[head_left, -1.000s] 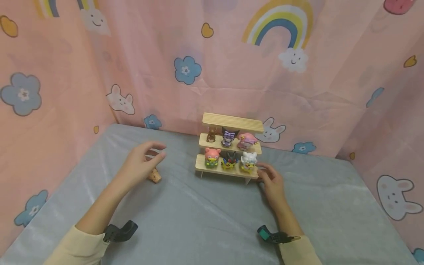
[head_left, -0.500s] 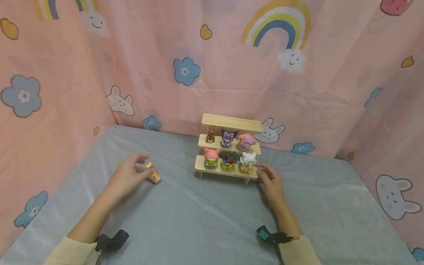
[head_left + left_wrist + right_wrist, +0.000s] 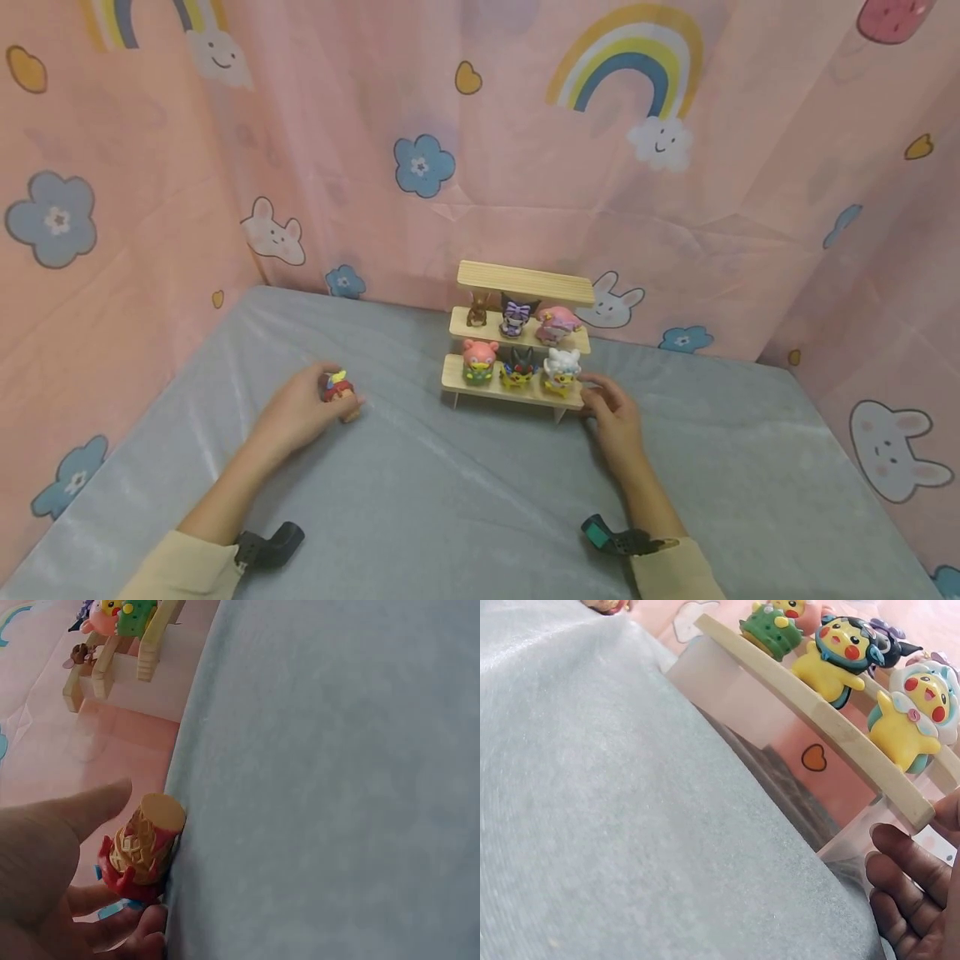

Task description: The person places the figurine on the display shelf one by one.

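Note:
On the left of the cloth, my left hand (image 3: 300, 408) curls its fingers round a small figurine (image 3: 340, 386) with a red upper part and a tan waffle-cone body. Seen from the left wrist, the figurine (image 3: 139, 847) lies tipped, its flat round base toward the camera. The thumb (image 3: 97, 806) comes close to the cone, and other fingers (image 3: 120, 922) bend beneath the red part. My right hand (image 3: 618, 421) holds the right end of a three-tier wooden display shelf (image 3: 450, 379). In the right wrist view its fingers (image 3: 904, 859) curl beside the clear leg, below the board.
Several figurines stand on the lower two tiers, among them a white-hooded yellow one (image 3: 562, 371), a pink one (image 3: 480, 358) and a brown one (image 3: 477, 310). Grey cloth (image 3: 450, 500) covers the table. A pink patterned curtain (image 3: 345, 108) hangs behind and at both sides.
My left hand moves down and closes round the small figurine, which turns slightly. My right hand stays at the shelf's right end.

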### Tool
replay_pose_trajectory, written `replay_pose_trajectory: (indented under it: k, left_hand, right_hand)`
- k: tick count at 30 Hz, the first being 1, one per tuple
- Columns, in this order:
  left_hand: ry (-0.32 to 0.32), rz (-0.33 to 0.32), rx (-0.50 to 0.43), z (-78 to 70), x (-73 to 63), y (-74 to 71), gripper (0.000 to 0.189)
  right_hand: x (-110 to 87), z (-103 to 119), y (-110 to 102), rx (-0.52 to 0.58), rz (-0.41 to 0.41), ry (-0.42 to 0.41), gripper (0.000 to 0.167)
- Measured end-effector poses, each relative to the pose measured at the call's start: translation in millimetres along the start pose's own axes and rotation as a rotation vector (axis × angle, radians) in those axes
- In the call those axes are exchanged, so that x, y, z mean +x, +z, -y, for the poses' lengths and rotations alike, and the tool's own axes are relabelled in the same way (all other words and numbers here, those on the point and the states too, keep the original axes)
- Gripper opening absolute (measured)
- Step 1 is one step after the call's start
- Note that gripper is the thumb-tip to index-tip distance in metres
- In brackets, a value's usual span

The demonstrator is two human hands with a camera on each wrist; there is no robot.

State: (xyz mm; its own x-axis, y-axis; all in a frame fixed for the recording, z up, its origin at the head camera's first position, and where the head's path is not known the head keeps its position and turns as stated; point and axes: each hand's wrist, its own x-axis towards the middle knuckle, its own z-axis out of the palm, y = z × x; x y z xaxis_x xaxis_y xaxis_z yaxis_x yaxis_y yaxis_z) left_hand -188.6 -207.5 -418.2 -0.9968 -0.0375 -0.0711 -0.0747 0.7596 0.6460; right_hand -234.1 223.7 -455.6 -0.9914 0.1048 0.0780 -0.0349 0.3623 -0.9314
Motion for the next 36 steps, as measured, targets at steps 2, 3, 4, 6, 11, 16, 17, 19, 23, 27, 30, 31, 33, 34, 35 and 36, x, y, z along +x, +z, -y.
replay_pose_trajectory:
  k: [2,3,4,6,11,16,17,19,23,27,30,31,33,34,35,36]
  left_hand:
    - [-0.020,-0.011,0.006,-1.2,0.2,1.3,0.072]
    - [-0.025,-0.017,0.009,-1.3,0.2,1.8,0.070]
    - [-0.025,-0.019,0.008,-1.3,0.3,2.2,0.067]
    - [-0.012,-0.022,-0.008,-0.9,-0.1,2.3,0.061]
    - [0.038,-0.025,-0.123,3.1,-0.3,2.9,0.052]
    - [0.100,-0.048,-0.277,3.4,-2.0,4.4,0.048]
    - [0.114,-0.055,-0.291,2.8,-2.4,4.6,0.048]
    - [0.143,-0.068,-0.320,2.2,-2.5,5.3,0.049]
    - [0.177,-0.074,-0.374,3.4,-2.3,7.5,0.051]
    - [0.200,-0.106,-0.363,6.1,-2.4,11.7,0.053]
    - [0.239,-0.155,-0.294,9.4,-1.3,17.0,0.053]
    - [0.260,-0.175,-0.263,10.4,-0.6,18.9,0.053]
    - [0.302,-0.208,-0.204,12.3,0.8,22.1,0.050]
    - [0.319,-0.221,-0.178,13.0,1.5,23.5,0.047]
    - [0.333,-0.235,-0.159,13.5,2.1,24.7,0.044]
    - [0.341,-0.244,-0.143,14.0,2.6,25.7,0.040]
  right_hand:
    - [0.2,-1,1,-0.006,-0.002,-0.002,0.028]
    - [0.2,-2,1,-0.010,-0.003,-0.003,0.028]
    - [0.1,-2,2,-0.011,-0.004,-0.003,0.028]
    - [0.3,-3,2,-0.017,-0.005,-0.004,0.028]
    - [2.0,-5,3,-0.015,-0.005,0.003,0.029]
    - [2.2,-6,3,-0.002,-0.008,-0.001,0.028]
    - [2.0,-6,3,-0.003,-0.008,-0.003,0.028]
    - [1.6,-6,3,-0.001,-0.010,-0.004,0.028]
    - [0.3,-5,3,0.001,-0.009,-0.005,0.027]
    - [-0.5,-4,3,0.012,-0.010,-0.011,0.027]
    - [-0.5,-2,3,0.019,-0.005,-0.019,0.027]
    - [-0.3,-2,2,0.022,-0.005,-0.022,0.027]
    - [-0.2,-2,2,0.022,-0.002,-0.031,0.027]
    - [-0.3,-2,1,0.024,-0.004,-0.036,0.027]
    - [-0.2,-2,1,0.026,-0.005,-0.039,0.027]
    - [-0.2,-2,1,0.024,-0.007,-0.040,0.027]
